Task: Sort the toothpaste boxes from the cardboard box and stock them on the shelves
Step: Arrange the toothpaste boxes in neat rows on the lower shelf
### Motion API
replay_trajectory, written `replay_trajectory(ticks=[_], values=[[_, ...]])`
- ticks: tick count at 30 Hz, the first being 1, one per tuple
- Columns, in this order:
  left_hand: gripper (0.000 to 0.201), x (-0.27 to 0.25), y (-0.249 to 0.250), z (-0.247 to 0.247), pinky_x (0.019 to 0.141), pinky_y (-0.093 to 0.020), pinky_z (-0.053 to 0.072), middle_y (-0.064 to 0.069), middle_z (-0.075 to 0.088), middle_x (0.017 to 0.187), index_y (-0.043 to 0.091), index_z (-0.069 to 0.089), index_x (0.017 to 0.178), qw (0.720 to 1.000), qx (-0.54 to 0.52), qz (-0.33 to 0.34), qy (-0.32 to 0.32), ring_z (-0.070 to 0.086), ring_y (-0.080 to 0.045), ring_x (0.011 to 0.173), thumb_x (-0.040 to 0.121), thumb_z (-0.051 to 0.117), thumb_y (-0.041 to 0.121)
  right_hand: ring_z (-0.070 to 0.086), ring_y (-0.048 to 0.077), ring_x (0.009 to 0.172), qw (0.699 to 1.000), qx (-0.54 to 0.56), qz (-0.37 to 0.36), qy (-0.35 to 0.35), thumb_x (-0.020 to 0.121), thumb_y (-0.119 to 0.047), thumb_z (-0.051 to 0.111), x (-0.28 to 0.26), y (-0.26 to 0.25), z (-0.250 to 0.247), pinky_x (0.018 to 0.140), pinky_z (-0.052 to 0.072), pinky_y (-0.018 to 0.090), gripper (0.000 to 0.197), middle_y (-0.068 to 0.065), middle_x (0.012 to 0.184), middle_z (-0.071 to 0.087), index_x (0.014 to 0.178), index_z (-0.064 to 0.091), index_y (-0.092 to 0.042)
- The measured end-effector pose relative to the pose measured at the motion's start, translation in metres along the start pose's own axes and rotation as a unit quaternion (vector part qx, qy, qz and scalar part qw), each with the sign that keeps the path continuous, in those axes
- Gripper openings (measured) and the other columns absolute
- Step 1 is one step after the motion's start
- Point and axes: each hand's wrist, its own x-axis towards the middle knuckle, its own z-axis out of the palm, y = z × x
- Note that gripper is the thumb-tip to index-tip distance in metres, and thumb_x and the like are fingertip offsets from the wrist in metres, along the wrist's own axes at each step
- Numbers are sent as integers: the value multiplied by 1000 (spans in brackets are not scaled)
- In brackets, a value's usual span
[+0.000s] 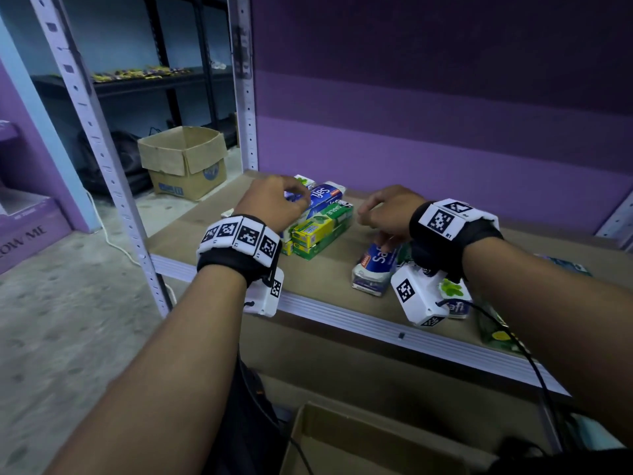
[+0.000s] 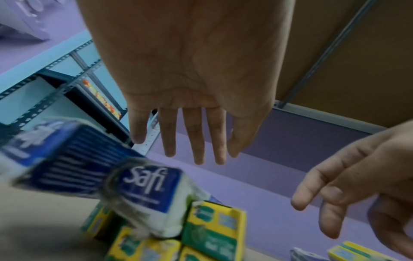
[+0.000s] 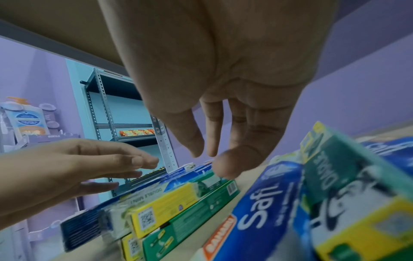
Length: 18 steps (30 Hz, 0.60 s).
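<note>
Hovering empty with slack fingers, left hand [image 1: 274,197] and right hand [image 1: 387,214] should square the blue Safi box [image 1: 322,200] flush atop the green-and-yellow stack [image 1: 318,231].

"Safi" on the blue toothpaste box [image 3: 257,211], "DARLIE" on the green-and-yellow box [image 1: 337,217], "DOUBLE MINT" on another [image 3: 165,208].

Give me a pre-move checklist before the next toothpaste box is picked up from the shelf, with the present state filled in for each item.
1. Left hand free: ok, fingers straight, holding nothing.
2. Right hand free: ok, fingers relaxed above the boxes.
3. Sorted stack of green-and-yellow boxes square: ok, though a blue Safi box lies across its top.
4. Loose blue Safi box within reach: ok, lying flat under the right wrist.
5. Boxes near the shelf edge secure: cannot tell, partly hidden by the wrist camera.
</note>
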Motion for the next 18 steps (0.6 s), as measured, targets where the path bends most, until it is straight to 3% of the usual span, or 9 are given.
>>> replay_trajectory(ticks=[2, 4, 7, 10, 12, 14, 16, 18], values=[[14, 1, 12, 7, 90, -27, 48, 4, 70, 109, 29, 75, 97, 1000, 0, 19, -16, 62, -16, 101, 88, 64, 30, 70, 31, 69, 1000, -16, 1, 13, 86, -21, 67, -6, 6, -11, 71, 59, 41, 21, 14, 85, 72, 105, 67, -11], [13, 2, 23, 17, 86, -23, 45, 6, 69, 101, 29, 74, 96, 999, -5, 37, -37, 61, -14, 98, 88, 65, 31, 69, 31, 70, 999, -35, -3, 25, 87, -21, 65, -12, 13, -21, 69, 58, 40, 21, 15, 95, 73, 103, 69, -9], [12, 0, 39, 32, 80, -18, 39, 16, 65, 87, 29, 74, 96, 995, -9, 65, -69, 57, -6, 91, 88, 66, 32, 71, 36, 87, 995, -87, -12, 39, 91, -24, 60, -19, 25, -35, 79, 59, 44, 25, 17, 102, 72, 105, 70, -7], [14, -1, 55, 45, 80, -18, 40, 10, 70, 99, 28, 74, 99, 989, -3, 83, -120, 60, -7, 93, 88, 66, 27, 65, 32, 104, 984, -163, -18, 67, 94, -27, 56, -22, 39, -44, 88, 54, 39, 27, 10, 114, 66, 112, 67, -10], [16, -4, 64, 53, 83, -21, 46, 7, 70, 104, 29, 74, 99, 985, 4, 79, -153, 61, -10, 96, 88, 63, 23, 61, 28, 109, 978, -199, -9, 67, 93, -30, 59, -22, 48, -46, 87, 51, 34, 28, 5, 113, 60, 116, 63, -16], [17, -7, 70, 60, 79, -20, 49, 8, 70, 102, 29, 74, 95, 983, -1, 66, -172, 63, -11, 94, 86, 61, 23, 61, 23, 103, 979, -200, 13, 44, 90, -36, 64, -21, 57, -45, 85, 51, 32, 32, 1, 104, 55, 118, 59, -21], [17, -10, 74, 64, 70, -16, 44, 11, 68, 99, 29, 74, 93, 982, -4, 59, -179, 63, -9, 90, 86, 61, 23, 58, 23, 94, 984, -174, 32, 24, 87, -41, 68, -19, 64, -41, 86, 52, 34, 41, -1, 96, 55, 121, 55, -24], [16, -10, 76, 66, 73, -17, 43, 12, 66, 100, 29, 75, 94, 981, 9, 60, -186, 62, -8, 91, 86, 62, 25, 60, 24, 96, 983, -178, 33, 20, 85, -45, 68, -17, 68, -37, 85, 51, 33, 51, 1, 103, 59, 129, 50, -26]])
